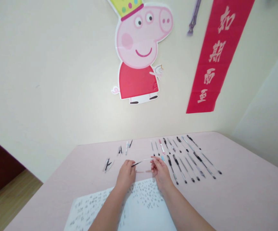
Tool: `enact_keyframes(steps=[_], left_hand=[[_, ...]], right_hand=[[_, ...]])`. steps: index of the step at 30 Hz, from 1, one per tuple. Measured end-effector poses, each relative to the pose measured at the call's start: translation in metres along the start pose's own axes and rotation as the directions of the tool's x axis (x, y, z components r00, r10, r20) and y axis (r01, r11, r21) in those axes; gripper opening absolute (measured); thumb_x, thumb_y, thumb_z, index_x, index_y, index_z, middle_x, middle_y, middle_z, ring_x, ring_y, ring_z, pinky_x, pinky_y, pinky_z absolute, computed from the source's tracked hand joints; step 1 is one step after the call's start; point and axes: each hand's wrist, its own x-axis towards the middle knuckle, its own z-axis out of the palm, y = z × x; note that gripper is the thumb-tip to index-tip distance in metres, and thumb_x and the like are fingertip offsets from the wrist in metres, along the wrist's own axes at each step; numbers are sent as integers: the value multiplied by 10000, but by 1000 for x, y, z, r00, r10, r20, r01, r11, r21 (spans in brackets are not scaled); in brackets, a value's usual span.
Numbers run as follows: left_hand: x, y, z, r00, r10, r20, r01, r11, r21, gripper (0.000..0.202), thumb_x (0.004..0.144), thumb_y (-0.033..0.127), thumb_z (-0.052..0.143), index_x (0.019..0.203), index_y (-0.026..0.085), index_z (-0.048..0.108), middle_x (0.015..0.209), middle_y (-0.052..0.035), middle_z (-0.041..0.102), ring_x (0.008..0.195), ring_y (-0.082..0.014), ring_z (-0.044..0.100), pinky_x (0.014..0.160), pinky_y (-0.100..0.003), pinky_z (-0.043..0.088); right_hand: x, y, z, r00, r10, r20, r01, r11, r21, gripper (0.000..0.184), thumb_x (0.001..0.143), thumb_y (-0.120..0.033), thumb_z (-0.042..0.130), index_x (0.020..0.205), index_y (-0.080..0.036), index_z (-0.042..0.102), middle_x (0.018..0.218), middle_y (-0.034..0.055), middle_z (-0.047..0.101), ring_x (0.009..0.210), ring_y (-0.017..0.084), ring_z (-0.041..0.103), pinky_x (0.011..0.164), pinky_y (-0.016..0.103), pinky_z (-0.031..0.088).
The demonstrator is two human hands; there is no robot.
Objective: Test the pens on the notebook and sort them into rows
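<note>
Above the top edge of an open notebook (151,210), both hands are raised over the table. My left hand (125,175) pinches a slim dark pen refill (137,163) that points up to the right. In the fingertips of my right hand (161,170) is a thin whitish pen tube (148,159), its near end meeting or almost meeting the refill's tip; I cannot tell whether they touch. Close to the right hand lie several black gel pens (176,162) in a slanted row, with a light blue pen end (163,158) beside the fingers.
Small piles of pen parts (107,164) lie left of my hands, and a white pen (126,148) lies farther back. A second row of pens (166,146) stretches along the back right of the pink table (237,192). Behind it stands a wall with a pig cutout (139,80).
</note>
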Motion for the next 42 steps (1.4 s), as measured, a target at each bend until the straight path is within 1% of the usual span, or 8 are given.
enact_keyframes(steps=[4,9,18,26,32,36,42], left_hand=[[0,0,0,1000,10,12,-10,1000,0,230,817,138,396,956,162,577,959,-81,579,931,-184,557,866,-326,435],[1,-2,1,1000,-14,27,14,1000,-3,232,823,145,390,958,174,577,969,-76,572,940,-185,551,878,-331,433],[1,-4,2,1000,-13,8,13,1000,-11,230,818,153,400,946,179,590,969,-72,581,928,-185,557,869,-327,437],[1,3,-2,1000,-11,24,10,999,45,227,826,142,397,948,165,586,970,-84,570,934,-184,555,873,-316,429],[1,7,-5,999,-28,45,24,996,82,233,829,125,401,967,169,585,984,-81,569,944,-187,553,879,-323,427],[-1,9,-6,1000,-10,26,6,992,126,251,830,120,411,1014,166,575,1014,-85,565,960,-188,551,880,-319,425],[-3,9,-7,1000,11,21,-14,989,147,241,838,127,410,1003,155,584,997,-87,574,934,-185,564,860,-309,433]], right_hand=[[0,1,0,1000,3,2,-3,1000,-1,328,564,-370,766,796,-167,656,644,-12,597,489,72,483,413,178,364],[1,3,-1,1000,-19,0,19,999,-30,299,586,-367,745,793,-168,658,646,-7,598,484,80,486,416,193,369],[-2,2,2,1000,-16,9,17,997,-73,307,588,-385,731,798,-174,656,635,-9,588,480,86,484,423,202,373],[0,4,-1,999,-8,32,10,998,-69,306,590,-375,737,803,-170,660,643,-10,594,489,79,482,426,190,365],[-3,3,1,996,-19,82,31,988,-153,311,607,-387,732,810,-165,655,661,1,606,493,85,496,434,199,387],[-6,3,3,993,-28,117,50,980,-192,326,616,-406,731,818,-162,655,656,0,602,490,87,495,425,199,388],[-9,2,6,993,-24,120,49,976,-214,335,617,-410,730,825,-161,648,660,-1,601,487,90,496,423,205,390]])
